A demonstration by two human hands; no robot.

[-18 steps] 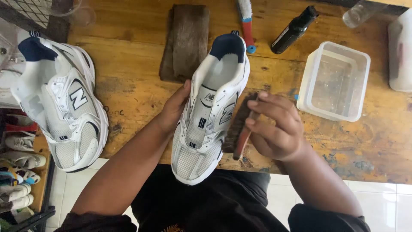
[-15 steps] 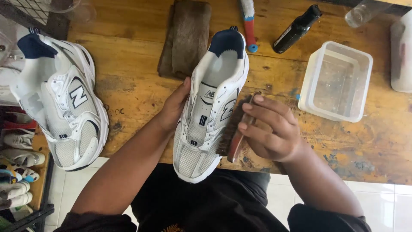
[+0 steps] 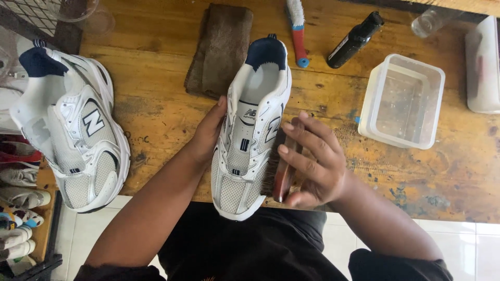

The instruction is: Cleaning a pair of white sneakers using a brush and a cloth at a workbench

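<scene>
At the near edge of the worn, stained wooden table [image 3: 156,88], a white mesh sneaker with a navy padded collar [image 3: 250,130] lies toe toward the person. The left hand [image 3: 208,132] cups its left side, fingers curled against the upper. The right hand [image 3: 315,161] grips a wooden-backed brush with dark bristles [image 3: 278,174], bristles pressed to the shoe's right side. A matching second sneaker [image 3: 73,130] overhangs the left edge. A folded brown cloth [image 3: 221,47] and a clear rectangular plastic tub [image 3: 403,101] lie farther back.
</scene>
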